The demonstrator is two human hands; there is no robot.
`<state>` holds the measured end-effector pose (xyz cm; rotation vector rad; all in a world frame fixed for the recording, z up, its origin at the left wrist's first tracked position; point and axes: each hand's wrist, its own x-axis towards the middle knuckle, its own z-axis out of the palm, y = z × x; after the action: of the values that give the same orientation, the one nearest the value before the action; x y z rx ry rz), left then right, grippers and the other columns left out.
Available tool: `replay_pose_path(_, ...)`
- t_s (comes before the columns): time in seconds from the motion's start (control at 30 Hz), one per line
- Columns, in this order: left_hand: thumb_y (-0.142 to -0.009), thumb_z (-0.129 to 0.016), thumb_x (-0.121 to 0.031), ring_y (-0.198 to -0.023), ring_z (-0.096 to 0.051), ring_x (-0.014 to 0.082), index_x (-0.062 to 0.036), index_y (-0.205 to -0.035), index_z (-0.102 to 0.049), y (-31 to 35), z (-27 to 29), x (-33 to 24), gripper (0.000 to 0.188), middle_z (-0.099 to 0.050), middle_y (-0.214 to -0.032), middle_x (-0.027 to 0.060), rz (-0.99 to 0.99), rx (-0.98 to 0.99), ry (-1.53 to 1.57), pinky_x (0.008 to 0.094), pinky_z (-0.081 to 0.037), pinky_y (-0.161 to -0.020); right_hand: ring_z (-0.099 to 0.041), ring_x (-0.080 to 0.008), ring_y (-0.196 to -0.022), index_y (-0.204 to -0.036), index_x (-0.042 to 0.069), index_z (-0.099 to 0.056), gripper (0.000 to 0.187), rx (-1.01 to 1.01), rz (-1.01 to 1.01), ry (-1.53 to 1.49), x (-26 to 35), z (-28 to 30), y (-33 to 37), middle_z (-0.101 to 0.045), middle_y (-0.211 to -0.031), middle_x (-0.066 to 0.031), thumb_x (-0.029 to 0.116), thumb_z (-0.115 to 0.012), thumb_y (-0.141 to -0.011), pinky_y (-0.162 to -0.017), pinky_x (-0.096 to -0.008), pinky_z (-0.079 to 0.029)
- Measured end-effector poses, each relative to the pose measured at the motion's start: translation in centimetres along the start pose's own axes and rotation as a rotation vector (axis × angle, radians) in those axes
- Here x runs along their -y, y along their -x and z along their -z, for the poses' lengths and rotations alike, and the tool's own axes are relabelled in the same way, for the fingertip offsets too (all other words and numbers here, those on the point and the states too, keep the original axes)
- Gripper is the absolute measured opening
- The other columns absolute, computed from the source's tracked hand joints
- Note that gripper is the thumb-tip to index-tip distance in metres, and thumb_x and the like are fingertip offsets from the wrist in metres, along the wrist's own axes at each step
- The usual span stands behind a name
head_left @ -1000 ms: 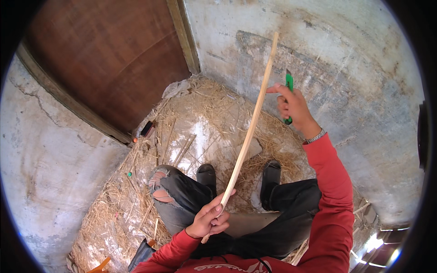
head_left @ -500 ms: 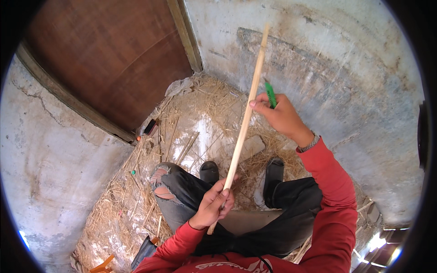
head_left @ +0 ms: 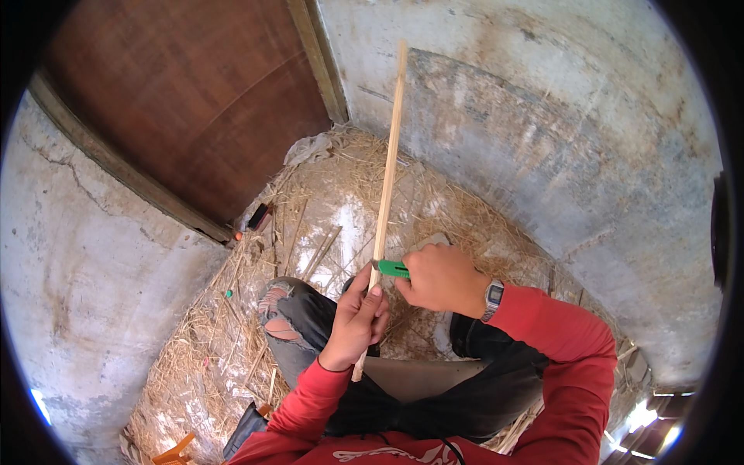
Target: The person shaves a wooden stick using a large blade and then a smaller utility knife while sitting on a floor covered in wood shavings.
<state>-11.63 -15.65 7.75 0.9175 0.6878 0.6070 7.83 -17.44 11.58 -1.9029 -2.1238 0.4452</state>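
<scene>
A long, pale wooden stick point(head_left: 390, 155) rises almost upright in front of me, its far end by the wall. Near its lower end my left hand point(head_left: 358, 319) is closed around it, the thumb lying along its face. My right hand point(head_left: 446, 277) grips a green utility knife point(head_left: 394, 269). The knife's tip meets the stick just above my left fingers. Its blade is small and hard to make out against the wood.
Straw and thin sticks litter the floor point(head_left: 232, 341) around my knees and boots. A brown door point(head_left: 186, 101) stands at the far left, with stained walls point(head_left: 558, 116) on both sides. A dark, brush-like block point(head_left: 259, 217) lies near the door frame. Something orange point(head_left: 175, 451) sits at the lower left.
My right hand has come down with the knife from beside the stick's upper part to just above my left hand. The stick's far end has swung left, making it more upright.
</scene>
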Motion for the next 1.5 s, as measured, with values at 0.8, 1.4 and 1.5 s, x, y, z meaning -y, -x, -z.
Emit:
replay_pose_path(0.8, -0.107, -0.043, -0.029, -0.043, -0.033, 0.0058, 0.0, -0.142, -0.04, 8.3, 3.3, 4.4, 0.045, -0.039, -0.061, -0.0027, 0.104, 0.192, -0.208, 0.0201, -0.03, -0.04, -0.068, -0.0354, -0.071, -0.086, -0.004, -0.068, 0.032, -0.392, -0.711, 0.144, -23.3, 4.1, -3.1, -0.067, -0.076, -0.0211, 0.028, -0.061, -0.089, -0.066, -0.0449, -0.055)
replay_pose_path(1.4, -0.108, -0.039, -0.03, -0.039, -0.022, 0.0061, -0.014, -0.149, -0.039, 0.5, -0.2, 0.7, 0.044, -0.026, -0.054, -0.0049, 0.073, 0.012, 0.225, 0.0219, -0.022, -0.036, -0.066, -0.0425, -0.064, -0.069, 0.001, -0.068, 0.024, -0.068, -0.055, 0.054, -1.4, -1.6, -0.7, -0.065, -0.067, -0.0223, 0.023, -0.066, -0.076, -0.06, -0.0491, -0.055)
replay_pose_path(1.5, -0.109, -0.039, -0.028, -0.039, -0.021, 0.0057, -0.0159, -0.15, -0.038, 0.6, -0.2, 1.1, 0.043, -0.025, -0.054, -0.0049, 0.088, -0.015, 0.196, 0.0218, -0.022, -0.036, -0.067, -0.0418, -0.066, -0.07, 0.001, -0.068, 0.022, -0.057, -0.047, 0.082, -2.1, -2.2, -1.2, -0.066, -0.068, -0.0228, 0.022, -0.066, -0.074, -0.06, -0.0487, -0.055)
